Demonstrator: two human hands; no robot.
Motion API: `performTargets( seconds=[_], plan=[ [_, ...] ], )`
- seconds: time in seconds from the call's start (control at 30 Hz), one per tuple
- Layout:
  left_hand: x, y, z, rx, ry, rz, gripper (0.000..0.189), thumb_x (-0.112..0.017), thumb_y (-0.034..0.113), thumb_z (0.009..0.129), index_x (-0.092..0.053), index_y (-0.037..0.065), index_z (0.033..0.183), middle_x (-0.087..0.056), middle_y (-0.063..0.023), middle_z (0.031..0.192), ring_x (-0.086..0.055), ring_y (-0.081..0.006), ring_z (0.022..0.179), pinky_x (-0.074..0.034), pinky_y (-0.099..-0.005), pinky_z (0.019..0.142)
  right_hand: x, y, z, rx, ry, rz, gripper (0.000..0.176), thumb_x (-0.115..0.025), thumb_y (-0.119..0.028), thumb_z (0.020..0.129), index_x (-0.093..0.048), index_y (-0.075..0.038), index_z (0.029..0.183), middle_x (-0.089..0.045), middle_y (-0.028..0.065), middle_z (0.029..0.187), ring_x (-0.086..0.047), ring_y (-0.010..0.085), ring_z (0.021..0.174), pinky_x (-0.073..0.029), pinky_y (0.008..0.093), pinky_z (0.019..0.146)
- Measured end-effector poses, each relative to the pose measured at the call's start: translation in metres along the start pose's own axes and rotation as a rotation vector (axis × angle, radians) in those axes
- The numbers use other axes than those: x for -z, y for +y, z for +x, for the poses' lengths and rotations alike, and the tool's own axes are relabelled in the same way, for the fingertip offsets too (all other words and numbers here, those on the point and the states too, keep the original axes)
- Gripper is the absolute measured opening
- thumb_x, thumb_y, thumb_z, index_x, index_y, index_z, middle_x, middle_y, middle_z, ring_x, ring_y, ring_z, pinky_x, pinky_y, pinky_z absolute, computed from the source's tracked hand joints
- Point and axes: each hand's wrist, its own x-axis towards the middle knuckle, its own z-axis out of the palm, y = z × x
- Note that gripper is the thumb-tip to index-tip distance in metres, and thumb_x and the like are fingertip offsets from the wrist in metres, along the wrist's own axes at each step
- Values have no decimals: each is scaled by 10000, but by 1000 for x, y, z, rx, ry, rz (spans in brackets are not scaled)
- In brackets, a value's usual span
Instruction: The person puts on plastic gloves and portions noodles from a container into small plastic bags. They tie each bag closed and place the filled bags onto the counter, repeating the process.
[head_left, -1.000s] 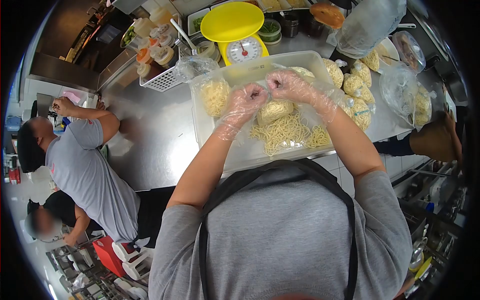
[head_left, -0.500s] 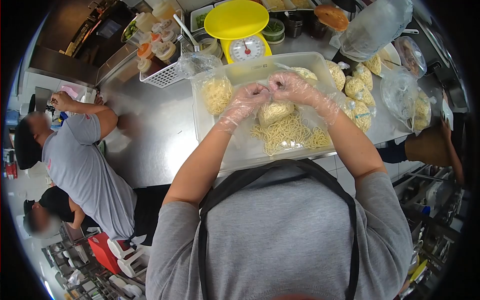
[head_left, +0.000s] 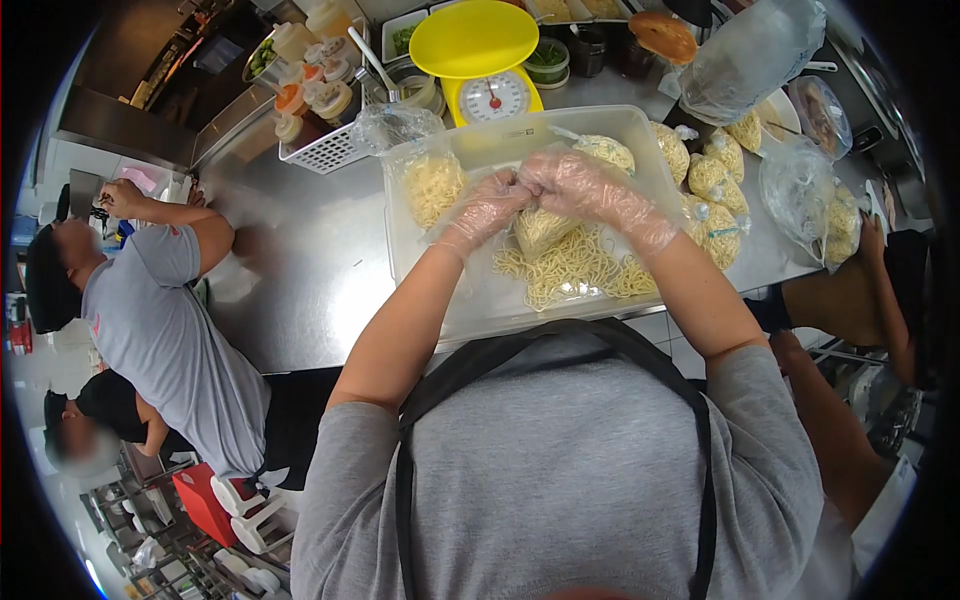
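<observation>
My left hand (head_left: 492,205) and my right hand (head_left: 572,185), both in clear plastic gloves, meet over a wide translucent tub (head_left: 622,120). Fingers of both are closed together at the top of a clear bag of noodles (head_left: 540,235), which hangs or rests just beneath them. Loose pale noodles (head_left: 570,272) lie in the tub under and beside that bag. To the left, inside the tub, sits another bag of noodles (head_left: 432,190); a tied bag (head_left: 605,152) lies at its far right corner.
A yellow scale (head_left: 490,95) stands behind the tub. Several tied noodle bags (head_left: 715,185) lie at right, near a bunched clear bag (head_left: 795,185). A white basket (head_left: 325,155) with sauce bottles stands at left. One co-worker (head_left: 170,300) is at left; other people's arms (head_left: 835,440) show at right.
My hands have shifted slightly left and closer together over the bag, and my right hand has turned over more. Another person's arm has appeared at the lower right.
</observation>
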Motion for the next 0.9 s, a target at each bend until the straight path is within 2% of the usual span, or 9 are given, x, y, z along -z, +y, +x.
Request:
performTargets(
  seconds=[0.07, 0.17, 0.3, 0.4, 0.47, 0.6, 0.67, 0.8, 0.9],
  plan=[
    [1, -9, 4, -35, 1, -8, 273, -577, 214, 811, -587, 2, 983, -589, -22, 873, -513, -96, 777, -418, -241, 729, -2, -6, -2, -359, -16, 389, 125, -610, -83, 689, -505, -71, 757, -539, 92, 751, -524, 310, 738, -426, 377, 672],
    [-1, -5, -1, 2, -24, -135, 256, -579, 182, 805, -586, 1, 985, -583, -16, 870, -504, -88, 769, -413, -233, 724, -8, -3, -4, -97, 49, -102, 127, -602, -87, 699, -505, -68, 778, -537, 101, 783, -524, 311, 777, -425, 380, 707],
    [0, -4, -1, 0, -32, -114, 262, -577, 193, 808, -584, 4, 990, -578, -9, 859, -497, -84, 761, -410, -234, 722, -1, -11, 1, -250, -45, 4, 114, -585, -125, 744, -523, -69, 822, -555, 104, 834, -513, 290, 782, -425, 364, 732],
    [-2, -4, -3, 7, -45, -218, 258, -570, 196, 810, -586, 11, 989, -574, -6, 858, -494, -80, 762, -409, -234, 717, 7, -25, 3, -365, -185, -33, 323, -395, -291, 881, -579, -55, 1002, -597, 135, 1003, -551, 292, 925, -417, 348, 828],
    [0, -2, -4, -13, -57, -137, 278, -561, 203, 817, -582, 9, 1015, -573, -10, 881, -493, -87, 770, -408, -238, 723, 6, -27, 5, -704, -102, 504, 378, -341, -318, 900, -569, -47, 1033, -596, 140, 1023, -551, 282, 928, -408, 350, 834],
    [0, 2, -5, -55, -1, 12, 387, -552, 334, 791, -599, -12, 958, -613, -77, 836, -543, -133, 771, -433, -270, 733, 7, -29, 4, -673, -89, 475, 416, -302, -335, 912, -560, -41, 1054, -594, 145, 1035, -552, 269, 930, -400, 350, 839],
    [0, -5, 1, -33, -47, 34, 346, -560, 201, 813, -550, -8, 1088, -587, -45, 977, -517, -112, 895, -408, -257, 838, 3, -23, 3, -667, -113, 426, 408, -308, -333, 914, -564, -44, 1045, -594, 143, 1036, -549, 267, 933, -401, 345, 839],
    [-2, -8, 2, -91, -79, -17, 383, -555, 195, 815, -516, -4, 1140, -578, -66, 1045, -510, -119, 961, -399, -266, 876, 0, -21, -1, -558, -82, 403, 395, -312, -327, 920, -562, -48, 1045, -595, 141, 1027, -548, 260, 924, -398, 340, 842],
    [-2, -4, -1, -71, -86, 86, 418, -557, 205, 824, -485, 0, 1182, -565, -73, 1079, -505, -128, 978, -399, -270, 876, -2, -16, -2, -652, -16, 581, 214, -499, -241, 842, -559, -37, 865, -567, 73, 803, -510, 165, 723, -421, 306, 669]
  ],
)
